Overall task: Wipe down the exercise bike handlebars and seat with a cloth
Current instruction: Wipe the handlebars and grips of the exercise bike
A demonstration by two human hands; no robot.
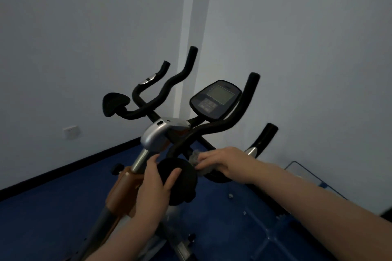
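The exercise bike's black handlebars [214, 127] curve up in front of me, with a console [215, 98] at their middle. A round black arm pad [182, 178] sits low at centre. My left hand [156, 184] grips this pad from its left side, thumb on top. Just right of the pad, my right hand [220, 163] holds a crumpled grey cloth [197, 158] against the handlebar bar. A second black pad [114, 101] sits at the left end of the bars. The seat is out of view.
The bike's silver stem [153, 135] and brown frame cover [121, 188] run down to the left. A blue floor [233, 218] lies below. Grey walls meet in a corner behind the bike, with a wall socket [71, 132] at left. A glass panel edge [307, 174] stands at right.
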